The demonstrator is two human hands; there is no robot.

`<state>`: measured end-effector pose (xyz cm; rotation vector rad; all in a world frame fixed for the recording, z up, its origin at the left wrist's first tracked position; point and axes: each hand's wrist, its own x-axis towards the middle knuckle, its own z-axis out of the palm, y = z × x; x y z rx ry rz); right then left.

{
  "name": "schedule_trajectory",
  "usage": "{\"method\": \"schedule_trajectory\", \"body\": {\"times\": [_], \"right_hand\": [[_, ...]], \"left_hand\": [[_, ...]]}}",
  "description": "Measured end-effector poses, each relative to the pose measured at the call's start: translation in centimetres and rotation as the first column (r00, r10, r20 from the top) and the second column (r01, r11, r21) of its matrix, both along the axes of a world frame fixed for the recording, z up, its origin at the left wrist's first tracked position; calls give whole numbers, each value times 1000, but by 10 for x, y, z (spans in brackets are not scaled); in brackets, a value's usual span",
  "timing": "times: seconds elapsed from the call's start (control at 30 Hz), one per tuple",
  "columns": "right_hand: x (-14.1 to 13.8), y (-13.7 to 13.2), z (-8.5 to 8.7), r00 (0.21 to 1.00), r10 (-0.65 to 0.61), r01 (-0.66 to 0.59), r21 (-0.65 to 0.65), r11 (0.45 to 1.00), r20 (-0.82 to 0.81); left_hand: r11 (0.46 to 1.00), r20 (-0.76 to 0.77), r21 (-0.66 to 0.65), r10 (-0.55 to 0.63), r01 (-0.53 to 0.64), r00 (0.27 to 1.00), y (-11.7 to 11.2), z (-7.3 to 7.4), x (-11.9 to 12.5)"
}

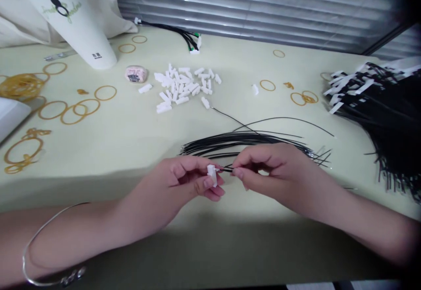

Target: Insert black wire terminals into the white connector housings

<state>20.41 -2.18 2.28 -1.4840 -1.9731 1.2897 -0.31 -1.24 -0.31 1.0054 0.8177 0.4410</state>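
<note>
My left hand pinches a small white plastic connector housing between thumb and fingers. From the right, my right hand grips short lengths of black wire between thumb and index finger. The wire tips meet the housing's right side; how deep they sit I cannot tell. Just beyond both hands lies a loose bundle of black wires with bare metal ends. One wire strays from it toward a pile of white connector housings.
Yellow rubber bands are scattered left and right. A white tumbler stands at the back left, near a pinkish lump. A finished-looking harness lies by the blinds. Many black wires with white connectors are heaped at right.
</note>
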Motion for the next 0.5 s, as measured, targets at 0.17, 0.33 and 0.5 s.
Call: {"method": "schedule_trajectory", "body": {"times": [0.17,0.33,0.5], "right_hand": [[-3,-3,0,999,-48,47,45,998,20],[-4,-4,1,997,-66,64,37,997,37],[-4,-6,3,994,-88,86,36,996,58]], "left_hand": [[1000,-10,-5,-15,15,1000,1,-1,0],[999,-33,25,-27,28,999,1,-2,-1],[993,-117,98,-50,62,992,1,1,-1]]}}
